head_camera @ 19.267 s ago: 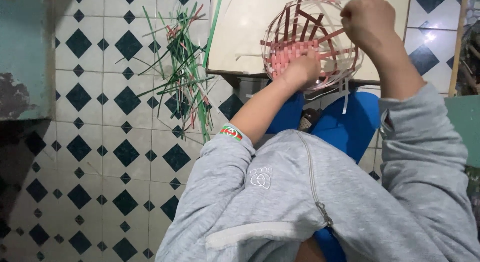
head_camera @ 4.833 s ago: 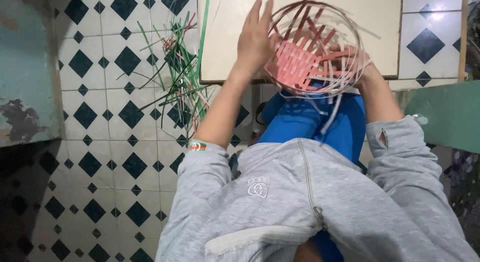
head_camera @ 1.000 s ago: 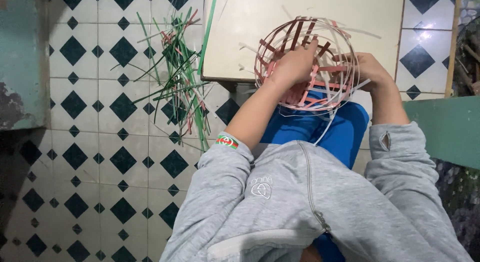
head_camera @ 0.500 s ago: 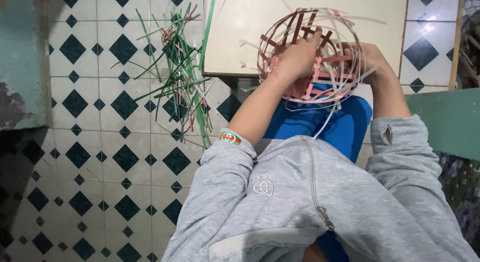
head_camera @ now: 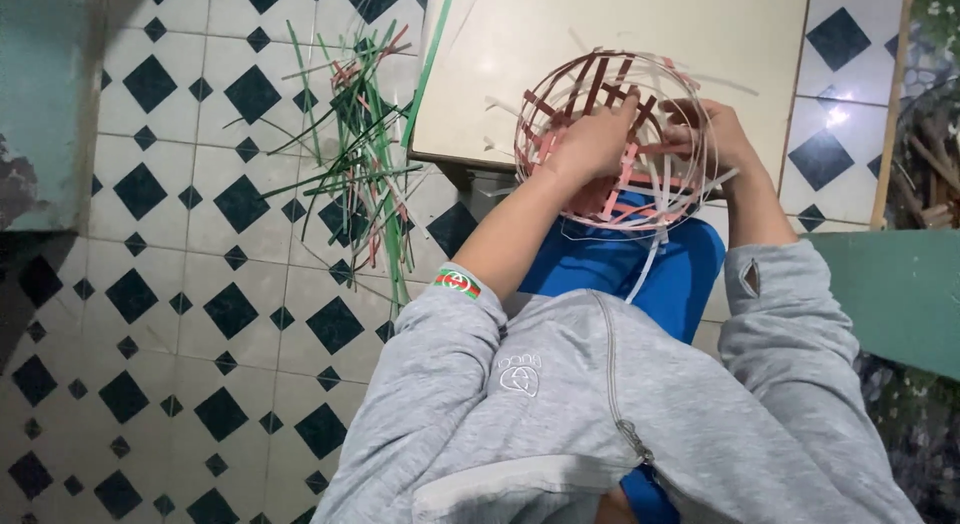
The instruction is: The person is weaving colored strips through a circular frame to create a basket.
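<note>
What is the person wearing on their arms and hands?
Both arms are in a light grey zip-up sweatshirt. The left sleeve is pushed up past the forearm and ends in a striped green, red and white cuff. The right sleeve has a small dark tear. The left hand and right hand are bare.

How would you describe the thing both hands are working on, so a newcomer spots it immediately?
Find the pale board at the top of the checkered floor. At its near edge, the left hand and right hand grip a round openwork basket of red, pink and white strips, unlike the loose green strips lying left.
</note>
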